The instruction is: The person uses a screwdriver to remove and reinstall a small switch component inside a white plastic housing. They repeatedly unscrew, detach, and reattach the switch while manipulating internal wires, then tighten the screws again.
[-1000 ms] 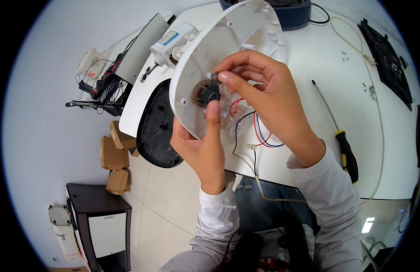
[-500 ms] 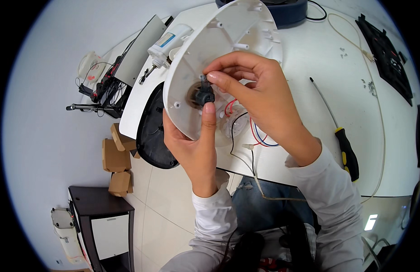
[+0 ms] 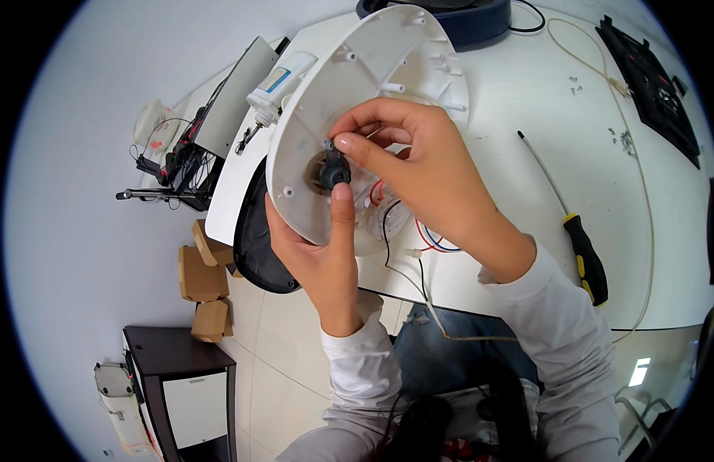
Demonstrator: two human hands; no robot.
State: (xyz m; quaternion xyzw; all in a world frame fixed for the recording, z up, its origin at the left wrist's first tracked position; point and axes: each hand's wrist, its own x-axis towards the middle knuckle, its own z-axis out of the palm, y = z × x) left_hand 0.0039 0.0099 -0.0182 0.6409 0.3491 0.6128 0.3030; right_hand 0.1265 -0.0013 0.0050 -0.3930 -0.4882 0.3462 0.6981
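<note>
A white plastic housing (image 3: 372, 58) with screw posts inside stands tilted over the table. My left hand (image 3: 322, 258) grips its near lower rim, the thumb inside pressing against a small dark part (image 3: 335, 171). That dark part sits at a round hole in the housing wall. My right hand (image 3: 422, 154) reaches inside and pinches the upper end of the same dark part between thumb and forefinger. Red, blue and black wires (image 3: 430, 235) and a clear round piece (image 3: 389, 219) lie beside the housing, partly behind my right hand.
A screwdriver (image 3: 584, 254) with a black and yellow handle lies at right. Loose screws (image 3: 625, 142), a pale cord (image 3: 648, 285) and a black frame (image 3: 650, 88) are beyond it. A black cover (image 3: 257, 254) overhangs the left edge; a white cylinder (image 3: 284, 81) lies behind.
The housing, the dark part and both hands have shifted slightly left and down in view. Both hands keep the same grip.
</note>
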